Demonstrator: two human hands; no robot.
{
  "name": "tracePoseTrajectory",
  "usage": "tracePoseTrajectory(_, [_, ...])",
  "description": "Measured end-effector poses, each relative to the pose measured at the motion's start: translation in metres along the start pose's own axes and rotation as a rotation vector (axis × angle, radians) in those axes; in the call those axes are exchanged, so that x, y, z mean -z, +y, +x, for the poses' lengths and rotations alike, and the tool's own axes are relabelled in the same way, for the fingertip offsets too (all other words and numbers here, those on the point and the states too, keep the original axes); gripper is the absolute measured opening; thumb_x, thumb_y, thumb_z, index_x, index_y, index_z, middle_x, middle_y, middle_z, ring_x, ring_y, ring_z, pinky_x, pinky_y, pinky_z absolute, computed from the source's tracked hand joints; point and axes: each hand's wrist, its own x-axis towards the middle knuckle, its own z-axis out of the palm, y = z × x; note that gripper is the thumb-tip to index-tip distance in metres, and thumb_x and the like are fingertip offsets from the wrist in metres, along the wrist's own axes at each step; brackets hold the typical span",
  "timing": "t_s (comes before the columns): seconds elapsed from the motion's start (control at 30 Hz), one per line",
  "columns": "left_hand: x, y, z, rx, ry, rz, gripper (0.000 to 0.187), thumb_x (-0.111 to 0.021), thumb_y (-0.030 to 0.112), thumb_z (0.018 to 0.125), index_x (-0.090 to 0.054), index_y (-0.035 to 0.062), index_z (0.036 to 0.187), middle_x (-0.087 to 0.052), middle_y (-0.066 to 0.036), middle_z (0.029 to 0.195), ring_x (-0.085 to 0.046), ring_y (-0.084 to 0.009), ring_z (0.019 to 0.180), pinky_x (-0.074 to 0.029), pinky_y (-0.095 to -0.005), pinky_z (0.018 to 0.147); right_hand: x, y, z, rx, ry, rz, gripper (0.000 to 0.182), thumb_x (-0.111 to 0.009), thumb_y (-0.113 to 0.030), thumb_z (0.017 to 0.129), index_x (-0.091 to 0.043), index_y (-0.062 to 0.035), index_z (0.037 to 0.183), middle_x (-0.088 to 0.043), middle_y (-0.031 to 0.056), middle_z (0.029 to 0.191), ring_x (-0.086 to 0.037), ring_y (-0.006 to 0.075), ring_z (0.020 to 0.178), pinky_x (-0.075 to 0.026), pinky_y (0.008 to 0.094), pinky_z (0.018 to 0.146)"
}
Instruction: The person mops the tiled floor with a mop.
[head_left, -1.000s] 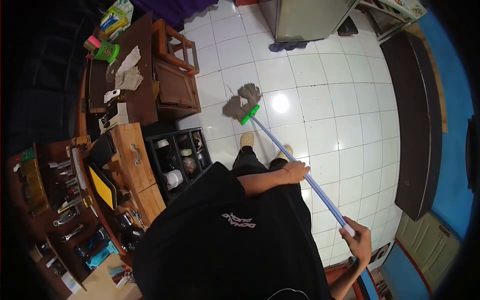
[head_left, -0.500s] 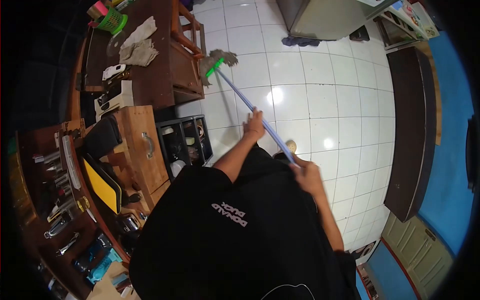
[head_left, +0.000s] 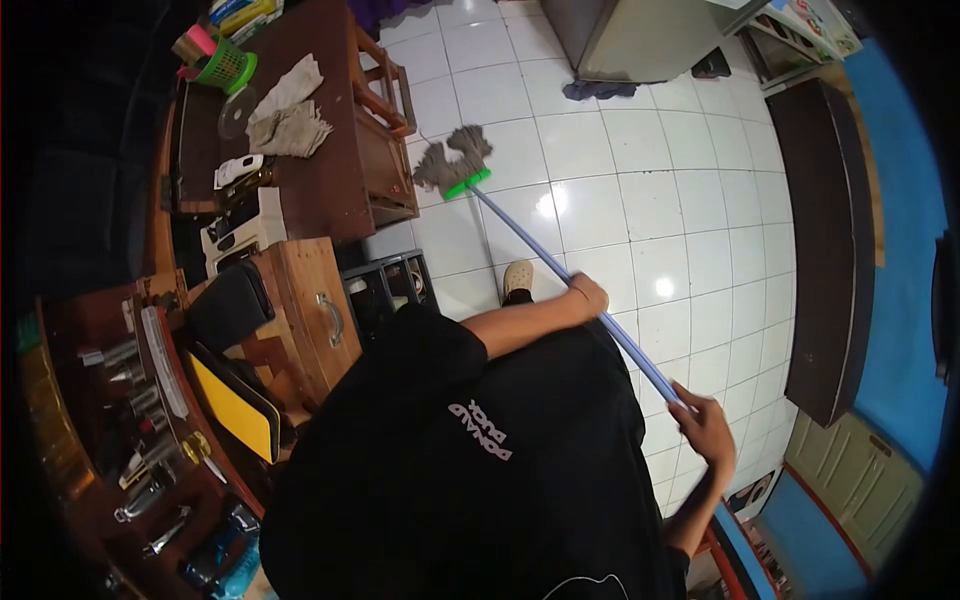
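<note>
A mop with a blue pole (head_left: 530,243), a green clamp (head_left: 467,184) and grey strings (head_left: 455,158) reaches from my hands to the white tiled floor. Its strings lie spread on the tiles beside the brown desk. My left hand (head_left: 588,297) is wrapped round the middle of the pole, arm stretched across my front. Farther back, my right hand (head_left: 708,430) grips the pole near its upper end, at the right of my body. A foot in a beige clog (head_left: 517,282) shows on the floor below the pole.
The brown desk (head_left: 310,190) stands at left, with cloths (head_left: 290,115) and a green basket (head_left: 225,68). Nearer are a wooden drawer cabinet (head_left: 318,310) and a dark shelf unit (head_left: 385,290). A fridge (head_left: 640,40) is ahead; a long dark cabinet (head_left: 825,250) lines the right.
The mop head has come back toward me and right, away from the desk leg. Both hands have moved right and back with the pole. The beige clog now shows farther left.
</note>
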Motion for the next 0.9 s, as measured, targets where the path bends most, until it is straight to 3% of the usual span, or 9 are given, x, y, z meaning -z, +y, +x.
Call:
tracePoseTrajectory(0.13, [0.017, 0.062, -0.012, -0.472, 0.016, -0.026, 0.024, -0.057, 0.032, 0.073, -0.063, 0.0119, 0.085, -0.065, -0.009, 0.084, -0.062, -0.0265, 0.082, -0.048, -0.0406, 0.064, 0.029, -0.003, -0.084, -0.157, 0.106, -0.085, 0.039, -0.061, -0.018, 0.078, -0.054, 0.0024, 0.111, -0.048, 0.0019, 0.055, -0.043, 0.0071, 0.051, -0.038, 0.0238, 0.048])
tracePoseTrajectory(0.3, [-0.001, 0.081, -0.007, -0.509, 0.028, -0.152, 0.023, -0.060, 0.031, 0.068, -0.059, 0.0173, 0.087, -0.062, -0.008, 0.080, -0.062, -0.0274, 0.078, -0.047, -0.0411, 0.062, 0.029, 0.012, -0.131, -0.142, 0.200, -0.089, 0.037, -0.061, -0.009, 0.076, -0.055, 0.0072, 0.108, -0.055, 0.0035, 0.062, -0.047, 0.0080, 0.053, -0.039, 0.0219, 0.051])
tracePoseTrajectory(0.37, [-0.001, 0.082, -0.006, -0.478, 0.017, -0.114, 0.023, -0.059, 0.029, 0.068, -0.059, 0.0178, 0.087, -0.062, -0.008, 0.082, -0.062, -0.0268, 0.078, -0.047, -0.0410, 0.061, 0.024, 0.018, -0.129, -0.129, 0.253, 0.159, 0.034, -0.062, -0.005, 0.075, -0.056, 0.0057, 0.107, -0.057, 0.0033, 0.063, -0.048, 0.0072, 0.054, -0.039, 0.0212, 0.051])
tracePoseTrajectory(0.47, [-0.004, 0.072, -0.009, -0.379, 0.013, -0.136, 0.020, -0.058, 0.026, 0.069, -0.060, 0.0191, 0.087, -0.063, -0.007, 0.082, -0.062, -0.0256, 0.079, -0.045, -0.0417, 0.063, 0.018, 0.007, -0.119, -0.335, 0.226, 0.273, 0.035, -0.064, -0.006, 0.074, -0.057, 0.0054, 0.106, -0.051, -0.0019, 0.060, -0.042, 0.0049, 0.054, -0.035, 0.0216, 0.049])
tracePoseTrajectory(0.63, [-0.062, 0.018, 0.019, 0.099, 0.122, -0.218, 0.026, -0.051, 0.017, 0.074, -0.059, 0.0145, 0.100, -0.059, -0.011, 0.099, -0.050, -0.0354, 0.104, -0.042, -0.0504, 0.074, -0.015, 0.024, -0.043, -0.194, 0.189, 0.298, 0.033, -0.060, -0.012, 0.078, -0.057, 0.0031, 0.107, -0.057, 0.0019, 0.064, -0.048, 0.0065, 0.058, -0.039, 0.0222, 0.053])
tracePoseTrajectory(0.7, [-0.047, -0.018, 0.007, 0.450, 0.191, -0.409, 0.056, -0.055, 0.015, 0.073, -0.037, 0.0049, 0.125, -0.035, -0.018, 0.131, -0.041, -0.0406, 0.113, -0.040, -0.0516, 0.086, -0.038, 0.005, 0.005, -0.061, 0.174, 0.259, 0.032, -0.058, -0.016, 0.080, -0.058, -0.0005, 0.107, -0.058, 0.0049, 0.063, -0.054, 0.0091, 0.059, -0.043, 0.0242, 0.056])
tracePoseTrajectory(0.73, [-0.060, -0.051, 0.011, 0.546, 0.271, -0.703, 0.067, -0.057, 0.017, 0.073, -0.025, 0.0052, 0.130, -0.022, -0.016, 0.139, -0.036, -0.0395, 0.118, -0.038, -0.0517, 0.089, -0.050, -0.019, 0.028, -0.061, 0.171, 0.267, 0.031, -0.057, -0.018, 0.080, -0.059, -0.0025, 0.107, -0.059, 0.0100, 0.062, -0.056, 0.0126, 0.056, -0.044, 0.0280, 0.055])
tracePoseTrajectory(0.8, [-0.041, -0.076, -0.010, 0.667, 0.318, -0.377, 0.069, -0.055, 0.016, 0.076, -0.018, 0.0064, 0.133, -0.014, -0.012, 0.142, -0.028, -0.0324, 0.125, -0.032, -0.0528, 0.094, -0.094, -0.025, 0.084, 0.217, 0.272, 0.103, 0.030, -0.053, -0.025, 0.083, -0.060, -0.0066, 0.105, -0.057, 0.0238, 0.067, -0.060, 0.0314, 0.058, -0.047, 0.0363, 0.056])
tracePoseTrajectory(0.9, [-0.036, -0.122, -0.020, 0.635, 0.281, -0.362, 0.065, -0.051, 0.012, 0.077, -0.018, 0.0064, 0.133, -0.014, -0.010, 0.142, -0.023, -0.0300, 0.128, -0.028, -0.0528, 0.097, -0.136, -0.022, 0.137, 0.424, 0.258, -0.061, 0.037, -0.053, -0.030, 0.083, -0.053, -0.0088, 0.114, -0.056, 0.0250, 0.070, -0.057, 0.0406, 0.069, -0.045, 0.0485, 0.061])
